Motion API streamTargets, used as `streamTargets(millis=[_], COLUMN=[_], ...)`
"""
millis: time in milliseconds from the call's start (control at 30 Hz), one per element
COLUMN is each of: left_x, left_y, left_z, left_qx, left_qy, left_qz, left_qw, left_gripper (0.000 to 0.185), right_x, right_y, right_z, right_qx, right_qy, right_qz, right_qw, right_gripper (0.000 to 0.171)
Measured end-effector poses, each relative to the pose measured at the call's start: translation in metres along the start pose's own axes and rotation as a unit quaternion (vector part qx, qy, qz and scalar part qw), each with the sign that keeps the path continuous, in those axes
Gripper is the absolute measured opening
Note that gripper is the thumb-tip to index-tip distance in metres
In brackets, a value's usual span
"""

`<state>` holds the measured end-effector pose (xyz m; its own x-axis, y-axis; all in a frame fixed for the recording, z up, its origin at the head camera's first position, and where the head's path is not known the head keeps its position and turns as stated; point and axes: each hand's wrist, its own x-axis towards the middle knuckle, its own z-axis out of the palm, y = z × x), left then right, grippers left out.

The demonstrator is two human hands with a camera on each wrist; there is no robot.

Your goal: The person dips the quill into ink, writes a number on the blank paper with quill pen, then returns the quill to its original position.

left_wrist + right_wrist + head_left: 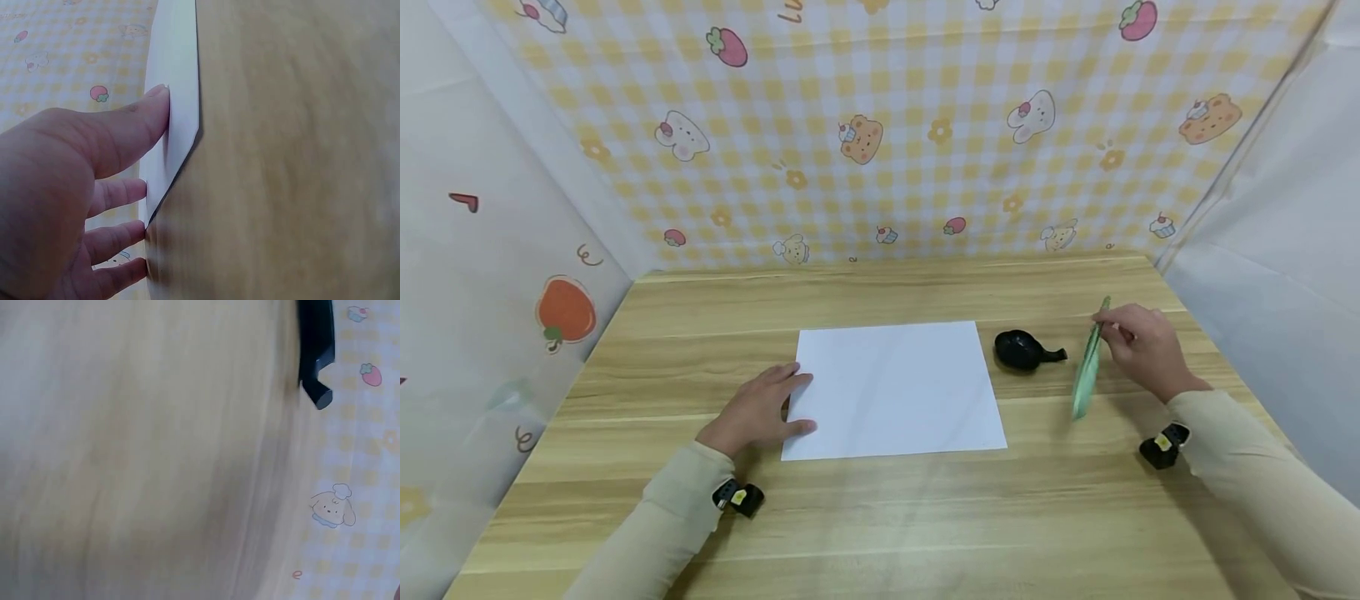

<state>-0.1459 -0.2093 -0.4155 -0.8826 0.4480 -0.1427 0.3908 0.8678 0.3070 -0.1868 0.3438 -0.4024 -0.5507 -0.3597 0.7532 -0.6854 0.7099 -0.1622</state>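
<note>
The left hand lay flat-fingered on the left edge of the paper, while the right hand pinched a green balloon whose loose grip risked dropping it near the black balloon.

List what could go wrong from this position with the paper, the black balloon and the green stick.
1. The left hand only rests at the white paper's left edge; a nudge could slide or crease the sheet.
2. The right hand holds the green stick near one end, blurred; it may swing into the black balloon beside it.
3. The balloon lies loose on the table and could be knocked away.
</note>
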Motion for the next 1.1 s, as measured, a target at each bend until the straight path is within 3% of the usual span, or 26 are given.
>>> streamTargets(millis=[133, 300, 400, 500, 600, 800, 967, 1100], left_x=[0.0, 0.0, 0.0, 0.0, 0.0, 0.001, 0.001, 0.001], left_y=[0.0, 0.0, 0.0, 0.001, 0.001, 0.001, 0.001, 0.001], left_z=[0.001, 0.002, 0.002, 0.001, 0.001, 0.0, -0.001, -0.001], left_qx=[-0.001, -0.003, -0.003, -0.006, -0.007, -0.005, -0.005, -0.006], left_qy=[0.003, 0.007, 0.007, 0.007, 0.007, 0.006, 0.005, 0.002], left_qz=[0.002, 0.004, 0.004, 0.003, 0.005, 0.008, 0.003, 0.0], left_qw=[1.0, 1.0, 1.0, 1.0, 0.9999, 0.9999, 1.0, 1.0], left_gripper=[0.078, 0.077, 0.077, 0.077, 0.077, 0.077, 0.078, 0.078], right_x=[0.004, 0.013, 0.015, 0.011, 0.006, 0.008, 0.014, 0.014], right_y=[-0.006, -0.019, -0.019, -0.015, -0.011, -0.018, -0.021, -0.021], right_z=[-0.001, -0.001, 0.0, 0.0, -0.003, -0.009, -0.007, -0.007], right_qx=[0.049, 0.113, 0.118, 0.15, 0.201, 0.263, 0.356, 0.355], right_qy=[0.025, 0.083, 0.099, 0.078, 0.041, 0.002, 0.023, 0.006], right_qz=[0.051, 0.039, 0.053, 0.098, 0.145, 0.287, 0.299, 0.298], right_qw=[0.997, 0.989, 0.987, 0.981, 0.968, 0.921, 0.885, 0.886], right_gripper=[0.009, 0.036, 0.035, 0.026, 0.018, 0.012, 0.018, 0.023])
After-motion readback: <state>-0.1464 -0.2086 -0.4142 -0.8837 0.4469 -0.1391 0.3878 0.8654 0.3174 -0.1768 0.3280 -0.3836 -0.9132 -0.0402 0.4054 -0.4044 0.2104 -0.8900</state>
